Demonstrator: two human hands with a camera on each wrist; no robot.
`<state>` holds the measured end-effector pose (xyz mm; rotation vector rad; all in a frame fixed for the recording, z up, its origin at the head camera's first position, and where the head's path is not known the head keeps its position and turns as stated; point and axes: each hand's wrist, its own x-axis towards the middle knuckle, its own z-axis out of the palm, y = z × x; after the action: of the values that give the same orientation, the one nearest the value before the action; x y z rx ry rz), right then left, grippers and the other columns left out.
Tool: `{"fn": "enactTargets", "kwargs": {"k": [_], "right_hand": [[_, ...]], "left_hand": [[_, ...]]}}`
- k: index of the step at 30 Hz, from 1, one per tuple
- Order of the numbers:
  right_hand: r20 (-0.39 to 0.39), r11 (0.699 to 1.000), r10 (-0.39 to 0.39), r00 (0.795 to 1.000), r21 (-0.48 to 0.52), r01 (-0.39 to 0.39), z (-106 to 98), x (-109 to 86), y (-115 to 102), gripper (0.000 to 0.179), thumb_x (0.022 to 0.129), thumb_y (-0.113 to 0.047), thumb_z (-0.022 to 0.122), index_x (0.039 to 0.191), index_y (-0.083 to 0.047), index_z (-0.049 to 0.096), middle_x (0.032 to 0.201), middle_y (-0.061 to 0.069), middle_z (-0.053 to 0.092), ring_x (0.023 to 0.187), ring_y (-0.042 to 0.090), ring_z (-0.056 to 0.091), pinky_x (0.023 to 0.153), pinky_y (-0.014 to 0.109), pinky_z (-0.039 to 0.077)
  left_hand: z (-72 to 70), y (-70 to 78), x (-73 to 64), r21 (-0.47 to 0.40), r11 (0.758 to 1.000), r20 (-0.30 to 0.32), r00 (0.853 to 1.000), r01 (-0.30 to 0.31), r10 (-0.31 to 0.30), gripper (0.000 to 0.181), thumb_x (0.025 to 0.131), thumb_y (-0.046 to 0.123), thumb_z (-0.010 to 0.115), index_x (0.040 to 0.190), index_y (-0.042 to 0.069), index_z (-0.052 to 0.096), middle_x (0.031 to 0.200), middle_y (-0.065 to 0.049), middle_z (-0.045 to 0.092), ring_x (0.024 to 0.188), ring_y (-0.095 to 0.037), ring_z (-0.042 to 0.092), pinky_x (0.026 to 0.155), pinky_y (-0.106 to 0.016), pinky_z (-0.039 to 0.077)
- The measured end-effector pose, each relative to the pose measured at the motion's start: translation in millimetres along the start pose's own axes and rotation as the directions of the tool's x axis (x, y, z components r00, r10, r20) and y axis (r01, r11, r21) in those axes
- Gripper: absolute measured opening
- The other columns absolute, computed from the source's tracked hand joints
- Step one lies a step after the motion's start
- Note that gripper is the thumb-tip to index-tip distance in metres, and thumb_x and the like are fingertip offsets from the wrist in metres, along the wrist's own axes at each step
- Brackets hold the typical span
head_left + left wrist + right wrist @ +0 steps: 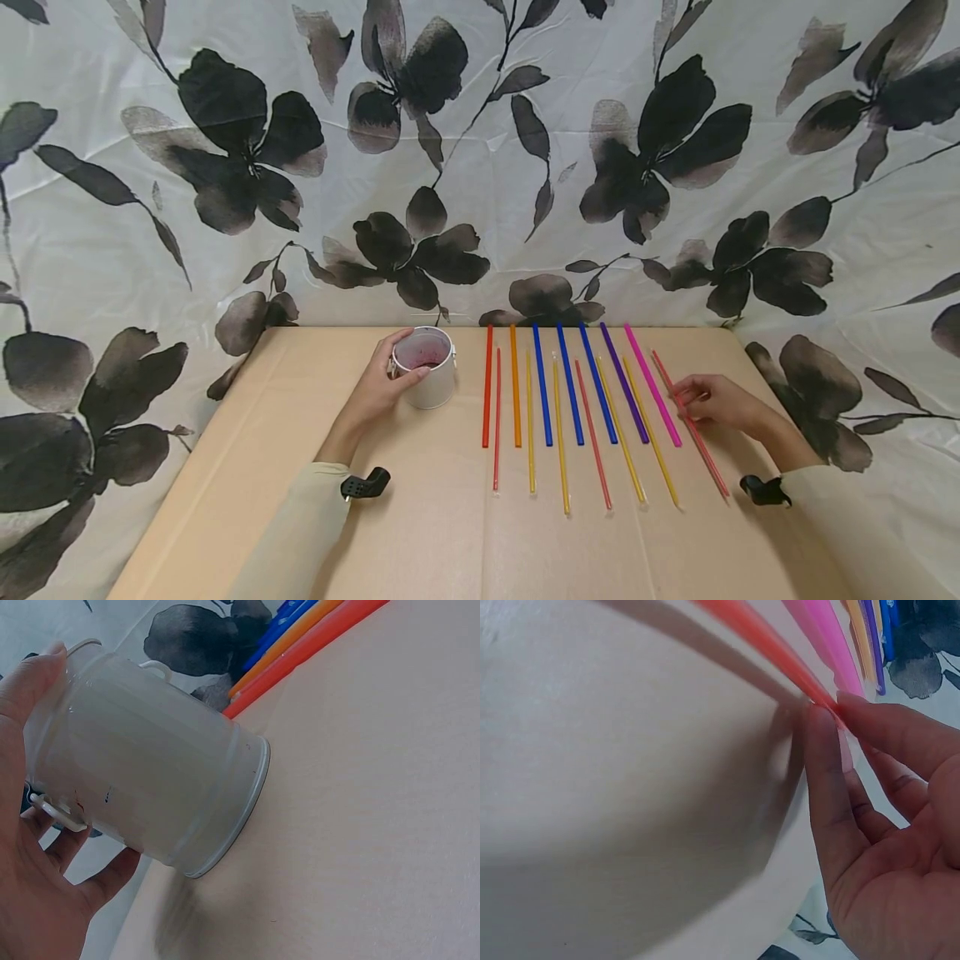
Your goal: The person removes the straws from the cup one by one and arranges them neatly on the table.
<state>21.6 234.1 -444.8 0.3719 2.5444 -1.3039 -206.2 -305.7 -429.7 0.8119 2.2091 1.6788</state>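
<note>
My left hand (378, 387) grips a small white bucket (432, 390) by its side, thumb at the rim and fingers around the far wall. The bucket's mouth faces up, and its inside looks stained dark pink. In the left wrist view the bucket (150, 757) shows small side loops and a few paint-like specks. My right hand (716, 400) pinches a thin red stick (705, 456) between thumb and fingertips, at the right end of the row. The right wrist view shows the red stick (761, 649) slanting out from the fingertips, its shadow on the table beneath.
Left of the red stick lies a row of coloured sticks: a pink stick (652, 385), a purple stick (624, 382), several blue, an orange stick (515, 387), a thick red stick (487, 387), and thinner yellow and red ones. A floral cloth (525, 167) borders the tan table (420, 533).
</note>
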Motion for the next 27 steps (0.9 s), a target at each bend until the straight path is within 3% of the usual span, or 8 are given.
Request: {"fn": "enactTargets", "kwargs": {"k": [9,15,22,27], "right_hand": [[-0.008,0.997,0.038,0.999,-0.069,-0.038,3.8,-0.4,-1.9,0.037,0.092,-0.008,0.073,0.125,0.004,0.062,0.099,0.015,0.059,0.087,0.025,0.057,0.073,0.028,0.059],[-0.009,0.996,0.02,1.0,-0.085,-0.02,2.8,-0.8,-3.8,0.035,0.092,-0.006,0.072,0.124,0.005,0.062,0.099,0.015,0.059,0.086,0.024,0.057,0.074,0.028,0.06],[0.017,0.996,-0.002,1.0,-0.089,0.003,1.5,0.3,-7.1,0.034,0.093,-0.005,0.071,0.123,0.007,0.061,0.1,0.016,0.059,0.087,0.025,0.057,0.074,0.029,0.06],[-0.022,0.982,-0.059,0.998,-0.181,0.054,-3.6,-0.2,-14.2,0.028,0.094,-0.002,0.069,0.12,0.005,0.064,0.101,0.015,0.062,0.089,0.026,0.058,0.072,0.028,0.059]], "left_hand": [[1.3,0.7,0.4,-0.002,1.0,0.004,1.0,-0.006,0.006,0.077,0.093,0.016,0.075,0.155,0.005,0.033,0.156,-0.026,0.028,0.144,-0.045,0.03,0.121,-0.063,0.017],[0.4,0.9,2.2,0.016,1.0,0.004,1.0,-0.015,0.015,0.075,0.093,0.015,0.074,0.155,0.005,0.033,0.155,-0.027,0.029,0.143,-0.046,0.031,0.12,-0.063,0.019],[-1.2,-29.5,13.0,0.049,0.998,-0.02,0.999,-0.028,0.029,0.08,0.092,0.017,0.076,0.158,0.011,0.031,0.157,-0.021,0.029,0.144,-0.043,0.03,0.121,-0.062,0.018],[-3.5,-33.4,10.8,0.047,0.998,-0.009,0.999,-0.053,0.053,0.089,0.09,0.016,0.078,0.161,0.015,0.024,0.16,-0.016,0.028,0.148,-0.037,0.027,0.121,-0.062,0.019]]}}
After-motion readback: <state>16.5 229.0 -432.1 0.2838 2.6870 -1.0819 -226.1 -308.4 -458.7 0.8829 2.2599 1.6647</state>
